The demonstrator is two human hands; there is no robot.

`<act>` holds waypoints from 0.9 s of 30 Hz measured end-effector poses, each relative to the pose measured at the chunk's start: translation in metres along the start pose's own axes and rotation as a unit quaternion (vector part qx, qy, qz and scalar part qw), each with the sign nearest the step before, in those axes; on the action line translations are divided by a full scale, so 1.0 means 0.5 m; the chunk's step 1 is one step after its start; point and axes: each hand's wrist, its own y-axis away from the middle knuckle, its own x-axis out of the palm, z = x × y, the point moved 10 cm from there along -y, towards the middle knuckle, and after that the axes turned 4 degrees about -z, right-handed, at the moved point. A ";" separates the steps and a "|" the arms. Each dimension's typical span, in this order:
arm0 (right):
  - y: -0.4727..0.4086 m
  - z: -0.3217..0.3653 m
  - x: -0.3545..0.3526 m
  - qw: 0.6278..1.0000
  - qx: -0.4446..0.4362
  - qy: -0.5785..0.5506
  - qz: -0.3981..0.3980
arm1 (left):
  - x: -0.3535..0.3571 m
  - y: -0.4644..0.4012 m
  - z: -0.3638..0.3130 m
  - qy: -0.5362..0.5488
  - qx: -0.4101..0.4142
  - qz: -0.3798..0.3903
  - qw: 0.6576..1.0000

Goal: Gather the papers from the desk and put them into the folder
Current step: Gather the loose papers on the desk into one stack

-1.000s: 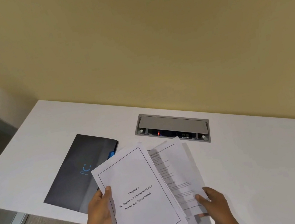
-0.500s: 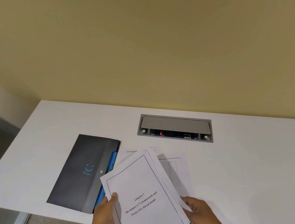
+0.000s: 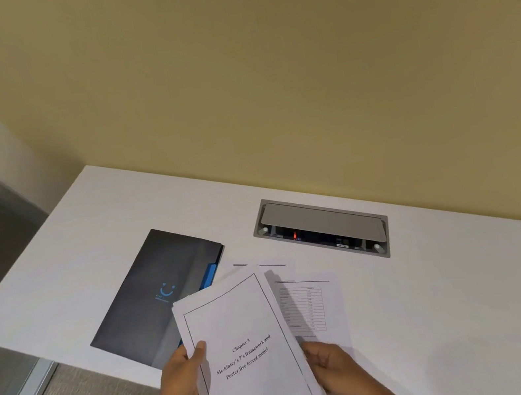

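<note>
The left hand (image 3: pixel 182 374) grips the left edge of a stack of papers (image 3: pixel 248 356), thumb pressed on the top sheet and the other fingers hidden beneath. The right hand (image 3: pixel 334 368) closes on the stack's right edge; its fingertips are concealed behind the sheets. The stack is held between the two hands, raised off the white desk (image 3: pixel 462 301) and tilted slightly clockwise.

The top sheet is white with a thin black border frame. Centred bold text reads "Chapter 3" and, below it, "Mc-kinsey's 7's framework and Porter five forces model". Several sheet edges are fanned along the stack's right side and upper corner.

Beyond the right hand, a single loose sheet (image 3: pixel 309 307) lies flat on the desk; it carries a printed table whose entries are too small to read. The corner of another sheet (image 3: pixel 257 265) shows just past the stack's top edge.

Beyond and to the outer side of the left hand, the folder (image 3: pixel 152 303) lies closed on the desk. It is dark grey with a blue smile logo and a blue tab on its right edge. The stack overlaps its near right corner in view.

Farther beyond the right hand, a grey cable hatch (image 3: pixel 323 226) is recessed in the desk.
</note>
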 end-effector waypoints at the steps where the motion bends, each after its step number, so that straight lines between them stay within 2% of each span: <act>1: -0.012 0.010 -0.015 1.000 0.002 0.012 -0.006 | -0.006 0.002 -0.007 0.010 0.012 -0.010 1.000; 4: -0.060 0.058 -0.111 0.983 -0.039 0.114 -0.141 | -0.020 0.016 -0.027 0.041 0.037 -0.030 0.998; 6: -0.087 0.097 -0.165 0.939 -0.085 0.261 -0.205 | -0.031 0.022 -0.028 0.062 0.040 -0.039 0.997; 8: -0.120 0.117 -0.190 0.898 -0.098 0.381 -0.195 | -0.043 0.021 -0.023 0.079 0.034 -0.046 0.995; 12: -0.174 0.104 -0.232 0.830 -0.044 0.529 -0.172 | -0.070 0.013 -0.009 0.119 0.021 -0.049 0.991; 15: -0.185 0.081 -0.234 0.801 -0.019 0.580 -0.146 | -0.084 0.010 -0.003 0.135 0.021 -0.050 0.989; 18: -0.180 0.066 -0.232 0.775 -0.020 0.611 -0.161 | -0.091 0.007 -0.002 0.139 0.027 -0.051 0.989; 23: -0.157 0.043 -0.208 0.776 -0.045 0.600 -0.190 | -0.087 0.012 -0.002 0.154 0.024 -0.050 0.986; 27: -0.117 0.033 -0.206 0.789 -0.040 0.549 -0.273 | -0.075 0.018 -0.011 0.159 0.022 -0.036 0.986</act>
